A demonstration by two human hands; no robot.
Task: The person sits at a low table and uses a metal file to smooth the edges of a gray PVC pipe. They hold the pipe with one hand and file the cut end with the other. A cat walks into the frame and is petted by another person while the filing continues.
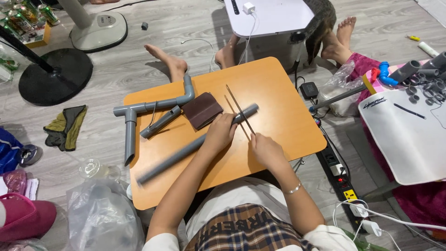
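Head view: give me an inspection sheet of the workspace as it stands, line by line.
Surface: low orange table on a grey plank floor.
Job's things: long grey pipe lying diagonally; thin saw blade across it.
Clutter: jointed pipe assembly, short pipe, brown sandpaper on the table.
Hands: left hand presses on the pipe; right hand fingers hold the blade's near end.
Cables: power strip and white leads at right; charger on the white table.
Surroundings: fan bases, plastic bags, rag, another person's feet, a cat, fittings on a white board.
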